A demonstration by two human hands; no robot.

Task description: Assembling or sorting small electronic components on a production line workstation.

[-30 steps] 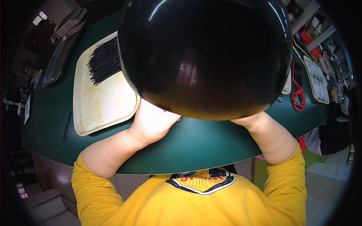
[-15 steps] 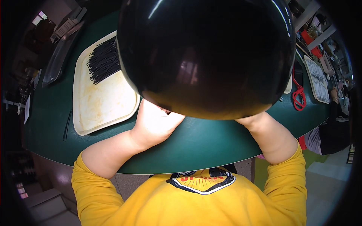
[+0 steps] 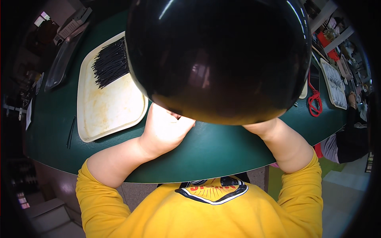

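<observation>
A large glossy black rounded thing (image 3: 222, 59) fills the upper middle of the head view and hides the work beneath it. My left hand (image 3: 164, 125) rests over the green table (image 3: 190, 158) by the lower left rim of this black shape. Its visible part looks curled, with a small dark gap by the thumb; its fingertips, and whatever they may hold, are hidden. My right hand (image 3: 264, 126) reaches under the lower right rim, and only its wrist side shows, the fingers being covered. Beside my left hand lies a cream tray (image 3: 111, 113) with a bundle of thin black strips (image 3: 111, 63).
Two thin black strips (image 3: 71, 133) lie left of the tray. A dark shallow tray (image 3: 65, 59) stands at the far left. To the right are a red cord (image 3: 314, 105) and a white tray of small parts (image 3: 333, 83). Another person's dark sleeve (image 3: 353, 139) shows at the right edge.
My right hand has shifted slightly to the left under the black shape. My left hand has moved only a little; the trays and strips stay put.
</observation>
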